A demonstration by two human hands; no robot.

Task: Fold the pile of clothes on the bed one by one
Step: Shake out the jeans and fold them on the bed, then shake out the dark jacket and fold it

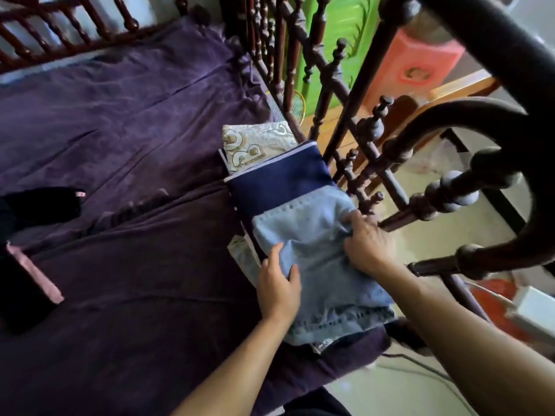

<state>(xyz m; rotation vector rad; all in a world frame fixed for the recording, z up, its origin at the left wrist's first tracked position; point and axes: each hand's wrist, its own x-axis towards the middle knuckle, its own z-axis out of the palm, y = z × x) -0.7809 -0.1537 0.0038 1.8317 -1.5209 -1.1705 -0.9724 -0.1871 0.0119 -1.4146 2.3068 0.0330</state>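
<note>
A folded light-blue denim garment (312,235) lies on top of a stack at the bed's right edge. Under it sits a folded navy garment with white trim (279,178), and beneath that a beige patterned cloth (255,145). My left hand (279,283) rests flat on the denim's left side, fingers spread. At the denim's right edge my right hand (368,241) pinches the fabric, close to the bed rail. A black garment with pink trim (27,286) lies unfolded at the bed's left.
The bed is covered by a purple sheet (135,130). A dark turned-wood rail (360,145) runs along the right side, and its thick curved post (495,121) looms close to the camera. Beyond it are a tiled floor, a green door and a red fan.
</note>
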